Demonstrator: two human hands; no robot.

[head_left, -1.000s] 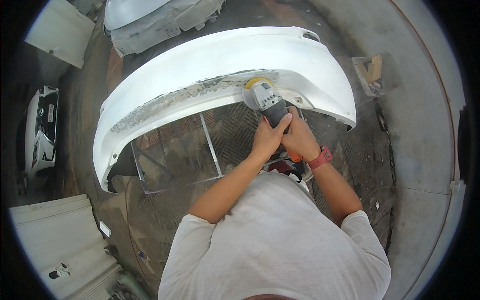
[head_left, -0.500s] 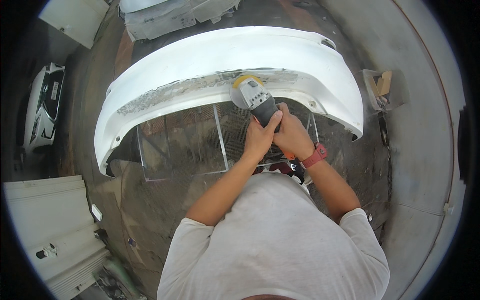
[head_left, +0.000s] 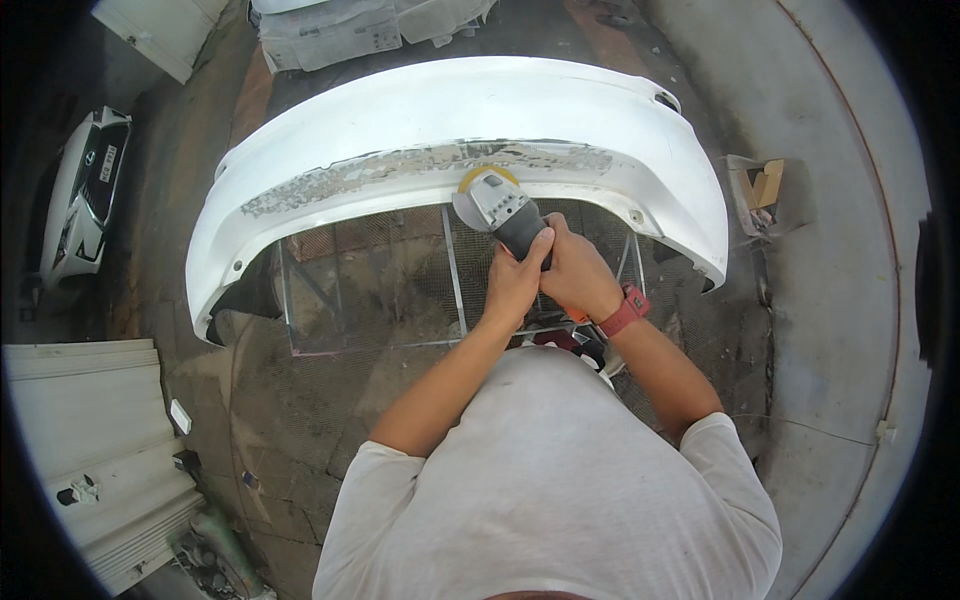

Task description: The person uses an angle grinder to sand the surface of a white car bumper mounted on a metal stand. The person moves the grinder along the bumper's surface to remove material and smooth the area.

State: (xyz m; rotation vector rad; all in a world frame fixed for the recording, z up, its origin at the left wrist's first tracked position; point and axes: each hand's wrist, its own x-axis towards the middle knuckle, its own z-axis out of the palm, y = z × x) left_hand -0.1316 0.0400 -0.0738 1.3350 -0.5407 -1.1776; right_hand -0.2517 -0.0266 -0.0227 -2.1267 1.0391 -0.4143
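Note:
A white car bumper point(head_left: 480, 100) lies across the view in front of me, arched with its ends toward me. Along its lower edge runs a rough strip point(head_left: 350, 178) of stripped grey and beige patches. My left hand point(head_left: 513, 288) and my right hand point(head_left: 578, 268) are both closed around the dark handle of an angle grinder point(head_left: 508, 212). Its yellow disc point(head_left: 490, 174) sits at the near edge of the rough strip; whether it touches the surface I cannot tell. A red watch is on my right wrist.
A metal frame point(head_left: 455, 270) stands under the bumper. Wrapped parts point(head_left: 330, 38) lie beyond it. At right are an open cardboard box point(head_left: 766, 185) and a grey wall point(head_left: 840, 300). A car front piece point(head_left: 88, 190) and white ribbed panels point(head_left: 95, 440) are at left.
The grinder has shifted a little left and toward me along the bumper, with both hands still on it. The whole view has moved slightly.

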